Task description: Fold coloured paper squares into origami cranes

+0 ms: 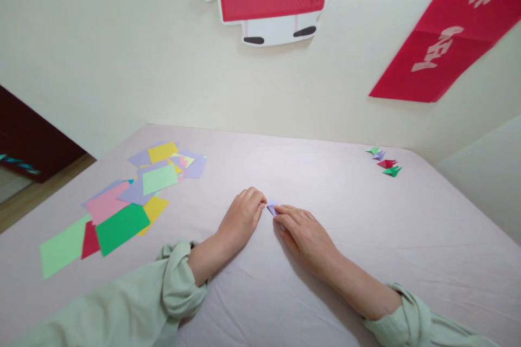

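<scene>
L hand [243,212]: fingers bunched by L end of purple ppr [271,206], can't tell if gripping | R hand [304,230]: pinching purple ppr, folded small, ctr of frame | sheets [124,227]: loose, overlapping, mid-L of frame, on table [366,217] | 4 folded pcs [386,164]: row, mid-R of frame | red banner [451,27]: upper R

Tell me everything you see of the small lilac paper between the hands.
The lilac paper is a small, folded piece, thin and matte, with a pointed-looking visible part and a darker shaded side. It sits near the middle of the cloth-covered table. The right hand holds its right end, hiding the rest. The left hand's fingertips are at its left end; whether they touch it is unclear. Its full shape can't be told.
</scene>
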Motion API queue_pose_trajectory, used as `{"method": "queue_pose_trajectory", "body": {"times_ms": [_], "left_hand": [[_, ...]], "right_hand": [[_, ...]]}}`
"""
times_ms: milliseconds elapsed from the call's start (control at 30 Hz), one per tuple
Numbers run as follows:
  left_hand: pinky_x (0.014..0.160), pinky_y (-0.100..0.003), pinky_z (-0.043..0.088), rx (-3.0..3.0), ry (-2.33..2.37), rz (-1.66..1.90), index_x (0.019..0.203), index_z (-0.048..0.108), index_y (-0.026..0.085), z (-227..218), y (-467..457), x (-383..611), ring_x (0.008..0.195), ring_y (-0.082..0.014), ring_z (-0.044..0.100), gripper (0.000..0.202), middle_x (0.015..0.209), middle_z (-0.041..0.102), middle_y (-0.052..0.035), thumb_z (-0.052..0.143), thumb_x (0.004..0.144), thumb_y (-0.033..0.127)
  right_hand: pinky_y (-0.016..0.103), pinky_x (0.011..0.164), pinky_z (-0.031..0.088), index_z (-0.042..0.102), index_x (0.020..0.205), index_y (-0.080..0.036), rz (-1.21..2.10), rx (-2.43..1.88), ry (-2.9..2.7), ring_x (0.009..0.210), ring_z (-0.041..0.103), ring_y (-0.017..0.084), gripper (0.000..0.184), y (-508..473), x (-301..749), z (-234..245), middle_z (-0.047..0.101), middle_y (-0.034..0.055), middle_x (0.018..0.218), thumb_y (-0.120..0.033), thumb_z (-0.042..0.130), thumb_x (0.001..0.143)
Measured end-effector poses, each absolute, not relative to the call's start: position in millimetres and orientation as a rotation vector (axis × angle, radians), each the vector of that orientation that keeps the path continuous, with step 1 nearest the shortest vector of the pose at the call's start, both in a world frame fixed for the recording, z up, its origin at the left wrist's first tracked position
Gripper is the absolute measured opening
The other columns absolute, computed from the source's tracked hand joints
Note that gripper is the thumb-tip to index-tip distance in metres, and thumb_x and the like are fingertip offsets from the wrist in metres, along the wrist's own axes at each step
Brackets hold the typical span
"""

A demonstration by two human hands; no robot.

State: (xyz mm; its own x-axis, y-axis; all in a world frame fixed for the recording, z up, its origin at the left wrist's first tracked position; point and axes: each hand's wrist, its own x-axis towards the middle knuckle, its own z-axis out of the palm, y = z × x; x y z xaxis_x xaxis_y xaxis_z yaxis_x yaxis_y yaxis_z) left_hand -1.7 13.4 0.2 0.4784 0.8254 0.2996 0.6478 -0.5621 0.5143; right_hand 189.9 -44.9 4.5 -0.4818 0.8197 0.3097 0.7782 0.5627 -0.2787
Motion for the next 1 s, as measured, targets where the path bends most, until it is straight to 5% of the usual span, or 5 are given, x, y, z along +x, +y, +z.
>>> {"method": "queue_pose_trajectory", "body": {"times_ms": [233,1000], "left_hand": [[0.096,-0.039,0.047,2.593,1.099,0.597,0.119,0.058,0.020,-2.4,-9.2,-5.4,0.112,-0.0208,0.056,0.027,0.122,0.063,-0.0067,0.049,0.094,0.014],[0.102,-0.042,0.047,2.619,1.122,0.579,0.127,0.053,0.018,-7.1,-20.4,-10.0,0.118,-0.0226,0.055,0.040,0.126,0.061,-0.0090,0.050,0.089,0.006]], "right_hand": [[0.045,0.097,0.050,0.061,0.110,-0.017,0.164,-1.314,-2.393,0.118,0.059,0.025,0.021,-43.9,190.2,5.9,0.064,0.0102,0.128,-0.012,0.051,0.093],[0.046,0.095,0.051,0.062,0.109,-0.020,0.152,-1.302,-2.377,0.119,0.058,0.025,0.025,-42.9,192.3,5.9,0.063,0.0127,0.128,-0.010,0.052,0.089]]}}
